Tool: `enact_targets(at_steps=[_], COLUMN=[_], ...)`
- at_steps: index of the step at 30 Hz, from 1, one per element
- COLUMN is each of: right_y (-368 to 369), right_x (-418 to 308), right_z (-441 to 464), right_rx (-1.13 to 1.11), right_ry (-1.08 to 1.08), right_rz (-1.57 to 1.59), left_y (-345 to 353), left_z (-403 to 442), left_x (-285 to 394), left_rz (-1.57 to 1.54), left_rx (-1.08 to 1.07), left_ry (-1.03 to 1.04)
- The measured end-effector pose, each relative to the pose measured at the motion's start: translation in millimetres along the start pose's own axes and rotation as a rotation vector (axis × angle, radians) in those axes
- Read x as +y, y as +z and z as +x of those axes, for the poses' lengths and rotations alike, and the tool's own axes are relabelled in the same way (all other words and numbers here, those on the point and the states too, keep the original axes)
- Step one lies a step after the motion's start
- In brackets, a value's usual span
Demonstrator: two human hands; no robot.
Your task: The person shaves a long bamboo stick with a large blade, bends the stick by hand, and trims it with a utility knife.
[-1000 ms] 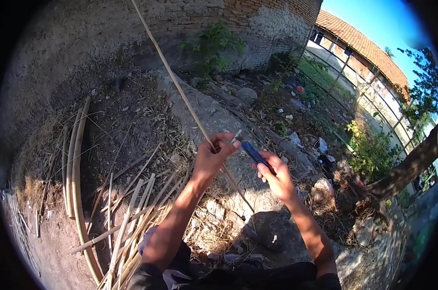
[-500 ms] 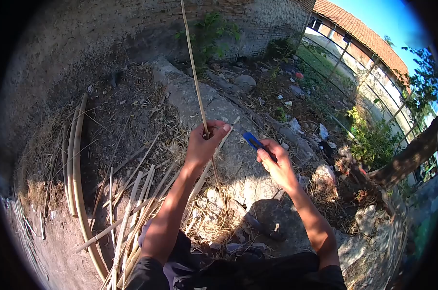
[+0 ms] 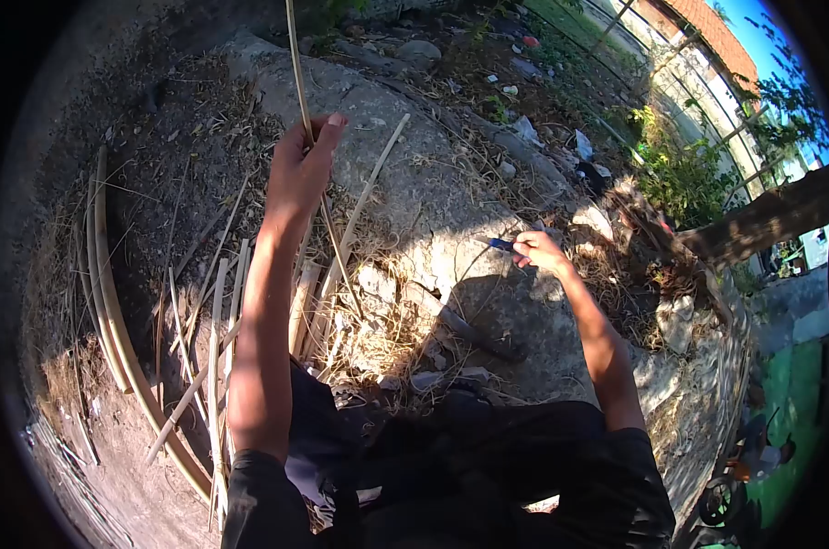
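A long thin bamboo strip (image 3: 297,69) is held upright by my left hand (image 3: 300,174), whose fingers are wrapped round it at upper centre. Its lower end reaches down toward the dry straw. My right hand (image 3: 541,251), right of centre, is closed round a blue cutter knife (image 3: 500,244) with its tip pointing left. The two hands are well apart. Behind my left forearm another pale strip (image 3: 375,174) leans on the large rock (image 3: 433,197). More cut bamboo strips (image 3: 218,366) lie at lower left.
Long curved bamboo poles (image 3: 113,311) lie on the ground at far left. A tree trunk (image 3: 762,224) and a leafy bush (image 3: 684,169) stand at right. Bits of litter (image 3: 527,131) are scattered beyond the rock. A person (image 3: 764,453) is at the far lower right.
My left hand has moved up and left with the strip. My right hand has lowered with the knife, farther from the left. The view has tilted down.
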State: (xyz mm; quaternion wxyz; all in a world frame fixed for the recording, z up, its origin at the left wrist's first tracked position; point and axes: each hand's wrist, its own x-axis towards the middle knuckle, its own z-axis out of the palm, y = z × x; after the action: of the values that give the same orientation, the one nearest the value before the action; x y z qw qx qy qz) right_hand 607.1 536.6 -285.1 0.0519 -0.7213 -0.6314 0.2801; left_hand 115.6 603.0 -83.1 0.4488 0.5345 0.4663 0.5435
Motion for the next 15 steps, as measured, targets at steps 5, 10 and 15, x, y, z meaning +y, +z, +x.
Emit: enact_targets(at_steps=[5,10,15], right_y=[-9.0,-68.8,-120.9], right_x=[4.9,-128.4,-243.0], right_z=[0.3,-44.5,-104.8], right_rx=[-0.040,-0.024,0.209], right_ry=[-0.027,-0.409,-0.581], right_rz=[0.433,0.487,0.195], left_y=[7.5,19.4,28.5], left_z=[1.3,-2.5,-11.7], left_x=[-5.4,-4.4,20.6], left_rz=[0.051,0.124,0.194], left_rx=[-0.027,-0.186,-0.333], left_ry=[0.052,0.025,-0.087])
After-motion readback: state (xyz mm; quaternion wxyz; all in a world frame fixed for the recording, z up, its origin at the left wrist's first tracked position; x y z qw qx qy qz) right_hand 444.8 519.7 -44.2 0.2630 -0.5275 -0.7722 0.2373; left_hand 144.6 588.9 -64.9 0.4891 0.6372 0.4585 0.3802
